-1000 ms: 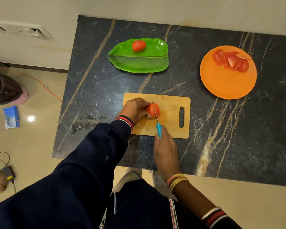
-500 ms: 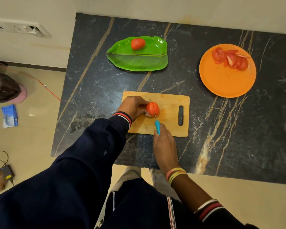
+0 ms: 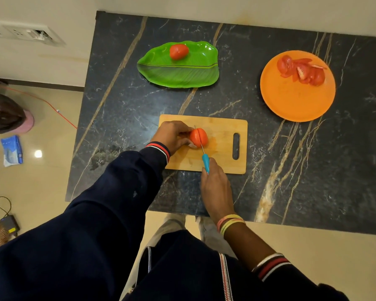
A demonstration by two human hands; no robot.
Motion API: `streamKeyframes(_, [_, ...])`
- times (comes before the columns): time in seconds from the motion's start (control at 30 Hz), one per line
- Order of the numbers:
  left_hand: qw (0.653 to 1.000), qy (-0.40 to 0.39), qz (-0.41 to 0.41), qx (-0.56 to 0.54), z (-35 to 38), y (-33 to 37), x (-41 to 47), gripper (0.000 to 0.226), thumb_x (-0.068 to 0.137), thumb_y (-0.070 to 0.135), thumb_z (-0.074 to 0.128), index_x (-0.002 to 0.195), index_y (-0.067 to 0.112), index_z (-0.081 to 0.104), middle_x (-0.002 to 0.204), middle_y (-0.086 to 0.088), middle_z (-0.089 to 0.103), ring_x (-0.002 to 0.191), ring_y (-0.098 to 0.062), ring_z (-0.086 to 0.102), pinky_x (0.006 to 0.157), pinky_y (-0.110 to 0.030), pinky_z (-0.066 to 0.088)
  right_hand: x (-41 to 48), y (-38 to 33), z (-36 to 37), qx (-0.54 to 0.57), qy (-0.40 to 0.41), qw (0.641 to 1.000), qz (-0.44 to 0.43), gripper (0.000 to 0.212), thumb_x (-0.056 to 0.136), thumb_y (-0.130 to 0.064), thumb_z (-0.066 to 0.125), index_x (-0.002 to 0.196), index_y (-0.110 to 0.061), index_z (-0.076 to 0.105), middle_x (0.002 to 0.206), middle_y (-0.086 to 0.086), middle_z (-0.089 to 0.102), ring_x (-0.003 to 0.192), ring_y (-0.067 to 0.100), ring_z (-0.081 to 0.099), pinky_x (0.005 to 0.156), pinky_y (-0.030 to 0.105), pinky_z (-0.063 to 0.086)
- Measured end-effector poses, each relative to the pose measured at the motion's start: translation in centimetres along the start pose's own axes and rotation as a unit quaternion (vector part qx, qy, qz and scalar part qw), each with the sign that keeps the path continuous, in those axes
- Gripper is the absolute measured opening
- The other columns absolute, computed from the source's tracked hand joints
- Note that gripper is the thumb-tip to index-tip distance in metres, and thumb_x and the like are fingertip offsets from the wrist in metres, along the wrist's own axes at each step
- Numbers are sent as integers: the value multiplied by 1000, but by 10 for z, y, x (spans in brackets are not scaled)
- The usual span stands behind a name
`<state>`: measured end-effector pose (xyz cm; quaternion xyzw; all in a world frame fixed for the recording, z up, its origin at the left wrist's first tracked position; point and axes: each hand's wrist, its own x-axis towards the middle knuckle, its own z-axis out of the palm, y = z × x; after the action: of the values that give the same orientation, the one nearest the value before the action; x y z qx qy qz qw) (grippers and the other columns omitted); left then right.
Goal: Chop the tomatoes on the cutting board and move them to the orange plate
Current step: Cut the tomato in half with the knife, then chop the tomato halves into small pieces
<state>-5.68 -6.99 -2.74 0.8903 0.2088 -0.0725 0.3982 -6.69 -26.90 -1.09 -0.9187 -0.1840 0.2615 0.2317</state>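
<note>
A red tomato (image 3: 201, 136) lies on the wooden cutting board (image 3: 221, 127) near the table's front. My left hand (image 3: 172, 135) grips its left side. My right hand (image 3: 215, 185) holds a knife (image 3: 205, 160) by its blue handle, and the thin blade is sunk into the tomato along a cut line through its middle. The orange plate (image 3: 295, 101) at the far right carries several chopped tomato pieces (image 3: 302, 70). A whole tomato (image 3: 178, 51) rests on the green leaf-shaped plate (image 3: 182, 72) at the back.
The dark marble table (image 3: 313, 170) ends at a wall behind and open floor to the left. On the floor lie a blue packet (image 3: 11, 150), a dark bin (image 3: 2, 114), an orange cable and a small device.
The knife blade has gone down from the tomato's top into it, leaving a visible cut line. My left hand stays on the tomato. The view has shifted slightly.
</note>
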Motion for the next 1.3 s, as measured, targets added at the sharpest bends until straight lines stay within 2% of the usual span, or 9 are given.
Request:
streamKeyframes(0.3, [1000, 15, 8, 3, 1, -2, 0, 38, 74, 13, 79, 111, 8, 70, 102, -10, 70, 92, -23, 64, 90, -36, 51, -32, 18, 1, 30, -18, 999, 30, 42, 105, -27, 42, 145, -13, 40, 122, 8, 61, 100, 23, 63, 82, 42, 56])
streamKeyframes(0.5, [1000, 21, 4, 12, -1, -4, -5, 41, 73, 14, 81, 112, 8, 69, 101, -8, 69, 90, -22, 62, 85, -29, 50, -56, 35, -5, 54, -28, 997, 38, 41, 105, -27, 42, 145, -15, 43, 125, 5, 62, 103, 19, 62, 86, 32, 54])
streamKeyframes(0.67, [999, 21, 6, 49, 5, -5, -17, 74, 65, 27, 87, 131, 13, 56, 123, -8, 62, 107, -25, 55, 93, -32, 43, -58, 37, -18, 117, 6, 993, 33, 44, 104, -32, 43, 145, -17, 44, 124, 0, 61, 108, 11, 58, 90, 25, 50])
streamKeyframes(0.8, [997, 40, 8, 60, 13, 2, -16, 69, 69, 32, 83, 130, 11, 57, 125, -10, 61, 112, -27, 53, 98, -37, 42, -40, 37, -21, 137, 43, 989, 22, 44, 104, -35, 42, 144, -17, 45, 118, 3, 62, 102, 11, 59, 86, 27, 53])
streamKeyframes(0.87, [997, 54, 12, 58, 14, 4, -17, 65, 70, 31, 83, 127, 10, 59, 120, -10, 62, 109, -26, 55, 97, -36, 44, -30, 35, -23, 137, 54, 989, 10, 43, 104, -33, 43, 145, -18, 44, 120, 3, 61, 103, 11, 59, 88, 28, 53])
streamKeyframes(1.0, [995, 87, -5, 37, 6, 0, -21, 62, 66, 27, 83, 122, 11, 63, 106, -3, 57, 84, -13, 51, 80, -26, 48, -14, 32, -27, 121, 56, 991, -5, 44, 104, -30, 47, 146, -18, 44, 130, 3, 59, 108, 6, 53, 89, 18, 42])
streamKeyframes(1.07, [995, 73, -6, 69, -2, 0, -21, 60, 65, 28, 82, 120, 10, 64, 105, -4, 55, 84, -16, 52, 80, -30, 50, -10, 32, -25, 119, 55, 991, -8, 44, 104, -31, 47, 147, -19, 44, 133, 3, 59, 112, 9, 54, 91, 18, 42])
streamKeyframes(1.17, [991, 18, -3, 131, -10, 3, -19, 61, 69, 31, 80, 123, 9, 61, 115, -7, 53, 101, -23, 54, 89, -32, 47, -10, 32, -21, 125, 57, 991, -3, 44, 104, -31, 49, 146, -18, 45, 133, 1, 59, 113, 6, 52, 93, 18, 42])
streamKeyframes(1.3, [987, -48, -1, 152, -2, 7, -15, 63, 78, 33, 76, 133, 13, 54, 128, -7, 47, 113, -25, 50, 97, -32, 42, 0, 28, -15, 167, 99, 980, 36, 40, 100, -32, 56, 136, -16, 54, 110, 4, 65, 93, 13, 60, 82, 33, 54])
